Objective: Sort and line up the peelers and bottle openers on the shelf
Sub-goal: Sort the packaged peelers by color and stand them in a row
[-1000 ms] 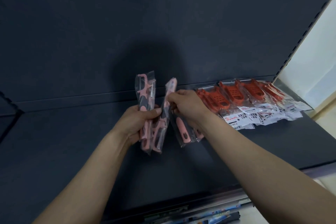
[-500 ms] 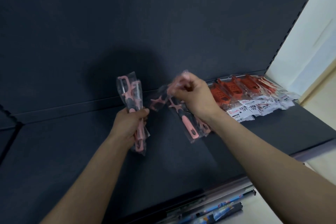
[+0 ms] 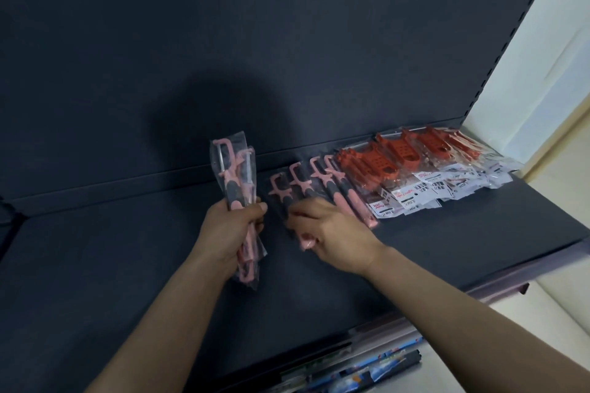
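Pink peeler bundle (image 3: 238, 175) in L hand (image 3: 233, 230); R hand (image 3: 332, 233) on the shelf row.
L hand is clamped round the bagged bundle and holds it upright off the dark shelf (image 3: 127, 265), heads above the fist, handle ends sticking out below. R hand lies palm-down over the row of pink peelers (image 3: 314, 182) lying flat just right of the bundle. Its fingers curl round the handle of the leftmost peeler (image 3: 277, 190), pink tip showing under the hand. Row heads point to the back panel (image 3: 287, 41). Touching the row's right end, overlapping orange bottle openers (image 3: 386, 156) w/ white labels run toward the shelf's right edge. Blurry packets (image 3: 367, 370) sit on the level below.
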